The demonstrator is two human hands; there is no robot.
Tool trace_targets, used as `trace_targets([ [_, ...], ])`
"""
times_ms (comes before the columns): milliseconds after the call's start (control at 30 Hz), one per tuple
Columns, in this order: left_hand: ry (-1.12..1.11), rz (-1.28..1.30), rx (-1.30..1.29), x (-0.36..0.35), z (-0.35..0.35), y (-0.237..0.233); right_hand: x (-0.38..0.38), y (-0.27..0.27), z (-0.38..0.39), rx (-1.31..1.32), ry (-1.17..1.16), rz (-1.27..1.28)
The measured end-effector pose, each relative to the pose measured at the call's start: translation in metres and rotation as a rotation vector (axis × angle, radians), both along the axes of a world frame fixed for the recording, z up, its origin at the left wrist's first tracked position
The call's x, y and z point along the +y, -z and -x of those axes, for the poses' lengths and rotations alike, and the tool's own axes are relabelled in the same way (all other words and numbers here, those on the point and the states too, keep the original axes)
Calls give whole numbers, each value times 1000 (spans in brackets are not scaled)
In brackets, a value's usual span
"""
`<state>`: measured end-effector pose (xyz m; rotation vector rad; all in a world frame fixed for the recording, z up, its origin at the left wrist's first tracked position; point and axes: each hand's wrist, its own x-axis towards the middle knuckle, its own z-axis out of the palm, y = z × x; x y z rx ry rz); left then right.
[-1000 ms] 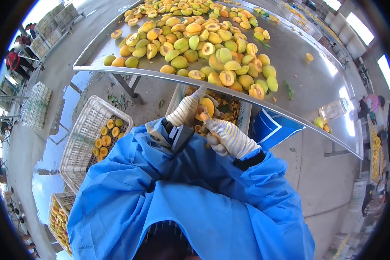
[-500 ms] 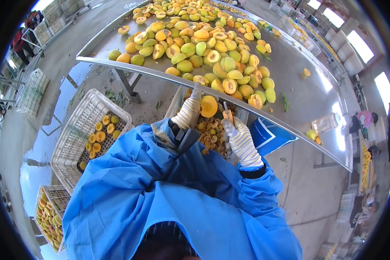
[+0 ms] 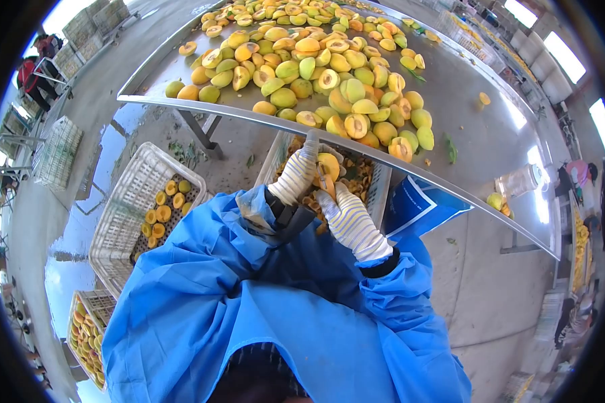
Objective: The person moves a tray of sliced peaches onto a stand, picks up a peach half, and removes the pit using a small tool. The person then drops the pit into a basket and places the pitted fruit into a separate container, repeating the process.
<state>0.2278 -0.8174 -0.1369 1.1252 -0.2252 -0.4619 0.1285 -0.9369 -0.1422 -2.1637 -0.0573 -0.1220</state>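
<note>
My left hand (image 3: 297,173), in a striped glove, is closed around a yellow peach half (image 3: 329,162) just below the table's front edge. My right hand (image 3: 349,218), gloved the same way, grips a small orange-handled knife (image 3: 326,183). Its working end meets the peach half; the blade is hidden there. Under both hands stands a crate (image 3: 381,191) of brown-orange scraps (image 3: 359,180). On the metal table (image 3: 464,144) in front of me lies a broad heap of halved peaches (image 3: 316,64), some cut side up.
To my left a white crate (image 3: 124,195) holds several peach halves, and a fuller crate (image 3: 81,295) sits nearer. A blue bucket (image 3: 420,205) is under the table's edge at right. A clear plastic container (image 3: 517,181) lies on the table. People (image 3: 33,80) stand far left.
My right hand has moved left and brought the knife against the peach half, which now looks tilted. My left hand stays about where it was. The view has shifted slightly.
</note>
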Motion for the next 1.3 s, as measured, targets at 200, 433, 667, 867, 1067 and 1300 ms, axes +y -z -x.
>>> trace_targets([
  [200, 116, 53, 189, 2, -3, 7, -5, -27, 8, 563, -118, -584],
  [433, 9, 63, 50, -3, -9, -6, -12, -36, 22, 885, -196, -1048],
  [667, 1, 1, 109, 4, -23, 6, -34, -50, 21, 585, -7, -948],
  [867, -186, -422, -395, 29, -24, 7, -32, -45, 18, 430, 157, -699],
  [1067, -388, -1579, -595, 181, -17, -39, -42, -46, 30, 387, 75, -559],
  [1300, -543, -1743, -649, 235, -44, -51, -32, -50, 28, 317, 39, -501],
])
